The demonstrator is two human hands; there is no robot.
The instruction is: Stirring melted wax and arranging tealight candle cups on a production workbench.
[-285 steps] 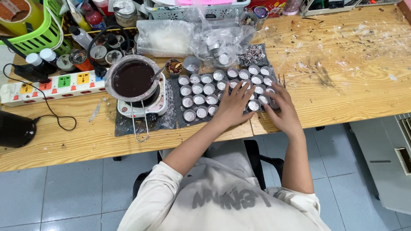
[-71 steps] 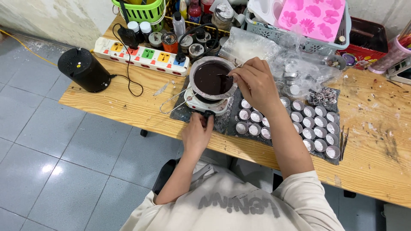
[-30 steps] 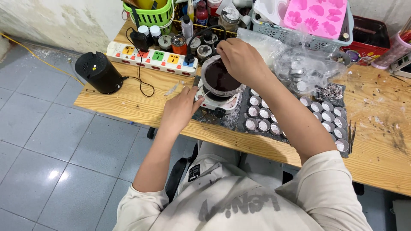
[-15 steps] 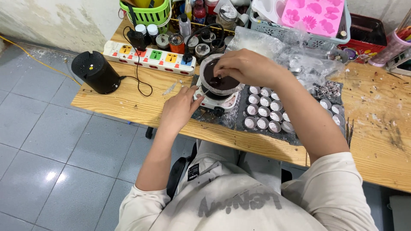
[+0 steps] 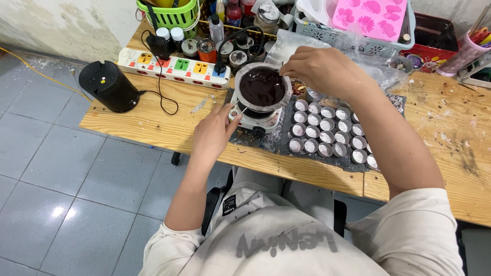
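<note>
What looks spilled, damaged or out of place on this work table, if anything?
Pale drips and splatters stain the bare wooden table, mostly right of the small white cups, and on the dark mat by the pot of dark liquid. A whitish smear lies near the power strip. Nothing looks tipped or broken.
</note>
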